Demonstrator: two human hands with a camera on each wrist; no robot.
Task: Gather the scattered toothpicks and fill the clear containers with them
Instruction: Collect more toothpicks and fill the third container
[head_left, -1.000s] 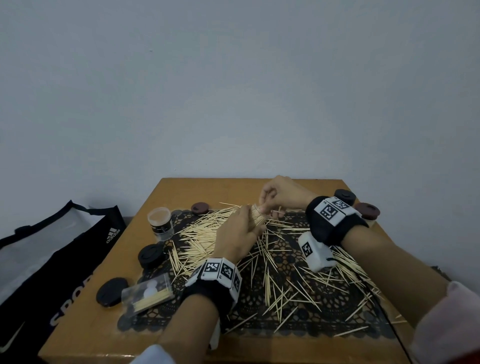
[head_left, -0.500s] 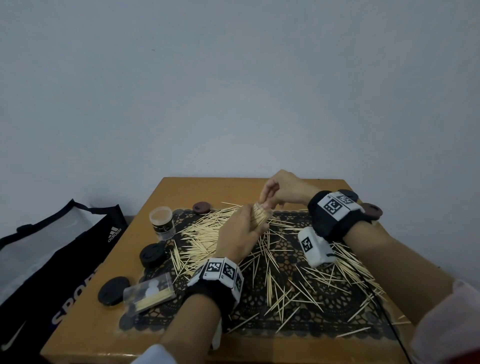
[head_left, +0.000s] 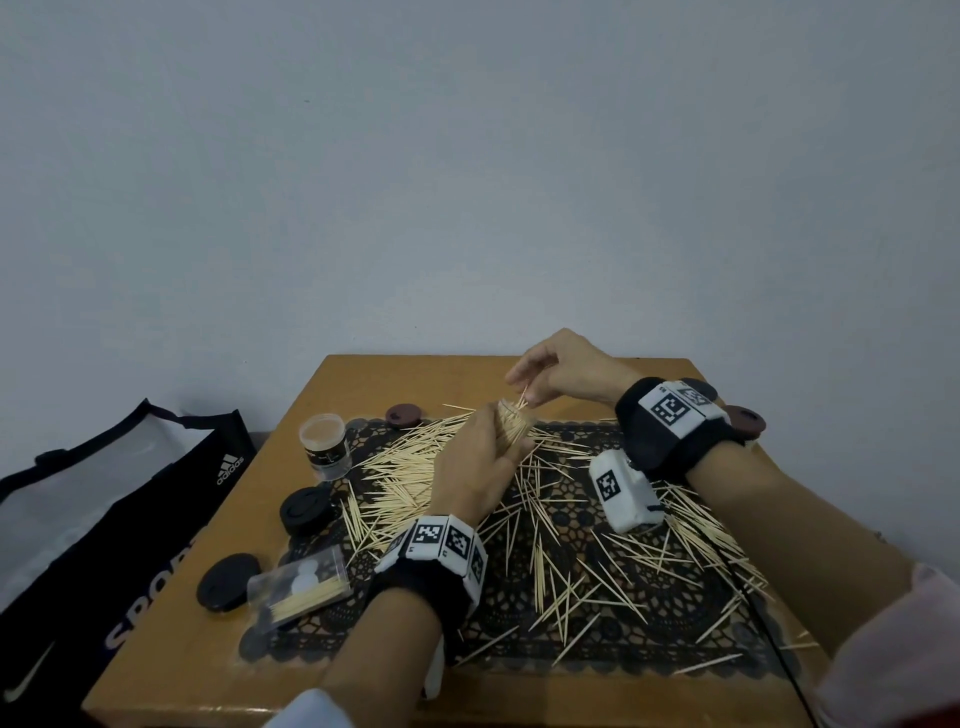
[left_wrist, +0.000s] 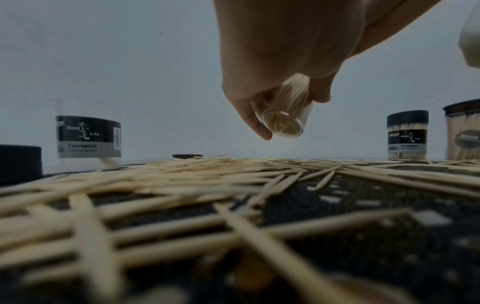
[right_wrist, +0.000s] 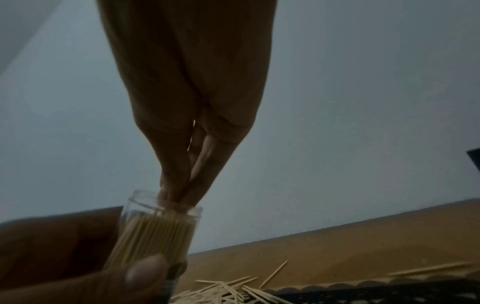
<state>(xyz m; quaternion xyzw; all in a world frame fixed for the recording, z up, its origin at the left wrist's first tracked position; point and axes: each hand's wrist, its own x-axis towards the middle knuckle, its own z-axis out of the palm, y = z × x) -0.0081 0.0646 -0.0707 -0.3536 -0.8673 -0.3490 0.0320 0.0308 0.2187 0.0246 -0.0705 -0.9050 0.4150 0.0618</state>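
The left hand (head_left: 475, 462) holds a clear jar (left_wrist: 287, 115) full of toothpicks, up over the desk (head_left: 322, 395). The right hand (head_left: 563, 371) pinches a toothpick (head_left: 523, 396) at the jar's mouth — more sticks (head_left: 550, 525) lie on the mat (head_left: 649, 613).

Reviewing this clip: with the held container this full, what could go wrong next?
The small clear plastic container, gripped tilted in the left hand, looks nearly full, so wooden toothpicks could spill back onto the black lace mat. The right hand pinches toothpicks at its mouth; forcing them in may snap some or nudge packed ones out.
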